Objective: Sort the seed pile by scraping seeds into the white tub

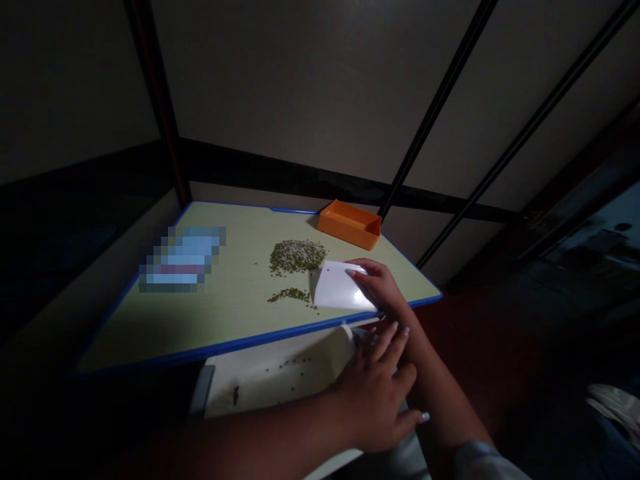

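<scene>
While the right hand [381, 288] is pressing on a flat, shiny white card [337, 287], maybe to keep it still, on the pale green desk with a blue edge [220, 347], the left hand [373, 393] is hanging apart, just below. A heap of small green seeds [296, 257] is lying beside the card.

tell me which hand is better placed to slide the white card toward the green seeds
Right, probably: the right hand already rests on the white card, close beside the pile of green seeds. The left hand sits lower, beyond the blue table edge, away from the card.
</scene>
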Tool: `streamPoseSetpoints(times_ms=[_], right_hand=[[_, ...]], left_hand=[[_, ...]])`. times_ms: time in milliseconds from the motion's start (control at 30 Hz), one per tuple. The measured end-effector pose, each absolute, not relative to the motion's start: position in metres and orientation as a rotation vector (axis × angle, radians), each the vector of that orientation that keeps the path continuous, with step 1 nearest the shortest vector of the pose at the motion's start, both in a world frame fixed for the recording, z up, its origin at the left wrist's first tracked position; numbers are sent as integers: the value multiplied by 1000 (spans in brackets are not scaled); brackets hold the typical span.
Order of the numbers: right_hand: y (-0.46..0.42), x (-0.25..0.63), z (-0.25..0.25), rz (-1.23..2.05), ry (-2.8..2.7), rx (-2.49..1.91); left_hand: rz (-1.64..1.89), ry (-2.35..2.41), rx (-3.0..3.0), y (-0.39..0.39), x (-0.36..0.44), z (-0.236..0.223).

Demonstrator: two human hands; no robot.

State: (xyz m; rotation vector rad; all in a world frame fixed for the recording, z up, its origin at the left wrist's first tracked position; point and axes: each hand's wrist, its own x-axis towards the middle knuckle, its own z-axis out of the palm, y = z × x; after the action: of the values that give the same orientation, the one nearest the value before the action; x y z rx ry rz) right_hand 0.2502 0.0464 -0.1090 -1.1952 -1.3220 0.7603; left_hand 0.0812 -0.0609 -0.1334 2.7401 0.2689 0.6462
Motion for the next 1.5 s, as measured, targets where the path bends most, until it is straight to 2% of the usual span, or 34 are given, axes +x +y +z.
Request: streamPoseSetpoints(times_ms=[433, 1500], right_hand=[[49, 252, -115, 839, -1333, -1117], [51, 248, -113, 715, -1400, -1185]], left_hand=[[711, 220, 2739, -60, 82, -128], [751, 197, 2743, -61, 83, -131]])
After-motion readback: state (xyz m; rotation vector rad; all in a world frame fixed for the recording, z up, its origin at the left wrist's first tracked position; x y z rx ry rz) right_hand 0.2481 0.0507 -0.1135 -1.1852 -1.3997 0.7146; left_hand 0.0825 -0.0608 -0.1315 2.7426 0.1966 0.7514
